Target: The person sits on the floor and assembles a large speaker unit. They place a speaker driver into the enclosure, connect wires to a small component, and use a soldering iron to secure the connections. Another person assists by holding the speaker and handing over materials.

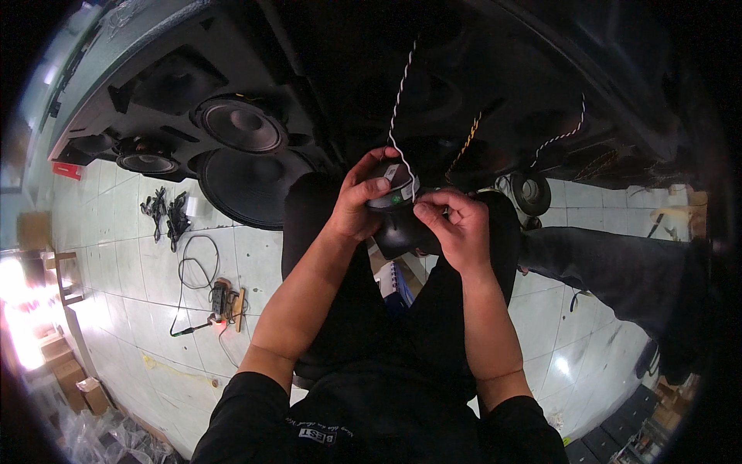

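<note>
My left hand (357, 203) is wrapped around a round black speaker driver (393, 198) with pale labels and a small green mark. A dark flared piece, apparently a horn (398, 233), sits below the driver, between my knees. A twisted black-and-white wire (399, 87) hangs from the dark cabinet above and reaches the driver's side. At that spot my right hand (461, 226) pinches the wire's end between thumb and forefinger. Whether the wire touches a terminal is hidden by my fingertips.
Overhead leans a large black speaker cabinet (309, 100) with round speakers (241, 124) at left. Yellow-black wire (466, 143) and another twisted wire (570, 133) dangle at right. Another person's leg (603, 259) extends there. A corded tool (193, 330) and black power strip (222, 300) lie on the tiles.
</note>
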### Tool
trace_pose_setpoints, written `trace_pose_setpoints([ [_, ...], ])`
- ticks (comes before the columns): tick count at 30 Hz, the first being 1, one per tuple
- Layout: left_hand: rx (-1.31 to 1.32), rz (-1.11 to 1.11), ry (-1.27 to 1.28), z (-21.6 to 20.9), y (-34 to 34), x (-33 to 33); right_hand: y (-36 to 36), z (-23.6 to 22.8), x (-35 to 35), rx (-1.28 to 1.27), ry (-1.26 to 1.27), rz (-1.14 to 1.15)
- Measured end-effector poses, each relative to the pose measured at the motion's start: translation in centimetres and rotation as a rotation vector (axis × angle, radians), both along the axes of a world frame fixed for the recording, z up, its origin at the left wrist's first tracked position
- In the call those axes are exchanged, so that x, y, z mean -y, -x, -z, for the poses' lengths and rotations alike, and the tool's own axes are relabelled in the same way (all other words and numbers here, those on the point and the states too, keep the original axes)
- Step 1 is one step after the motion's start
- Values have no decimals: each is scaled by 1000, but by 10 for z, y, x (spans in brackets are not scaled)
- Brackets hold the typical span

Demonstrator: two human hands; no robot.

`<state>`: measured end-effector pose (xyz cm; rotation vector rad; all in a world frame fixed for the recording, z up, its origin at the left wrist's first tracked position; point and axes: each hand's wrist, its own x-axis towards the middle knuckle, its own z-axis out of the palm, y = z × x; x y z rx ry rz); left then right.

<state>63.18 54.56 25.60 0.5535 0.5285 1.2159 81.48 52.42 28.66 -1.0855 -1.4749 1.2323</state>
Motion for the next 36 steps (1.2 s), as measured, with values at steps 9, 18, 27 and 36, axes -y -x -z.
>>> trace_pose_setpoints([
  [9, 11, -26, 15, -1, -1, 0, 9, -12, -2, 448, -505, 159],
  [18, -46, -55, -2, 3, -6, -3, 25, -5, 1, 709, -811, 414],
  [27, -35, -120, -160, 8, 3, 4, -3, -16, 4, 240, -40, -37],
  [36, -83, -150, -216, -7, 8, 11, -1, -29, 4, -158, 297, -164],
])
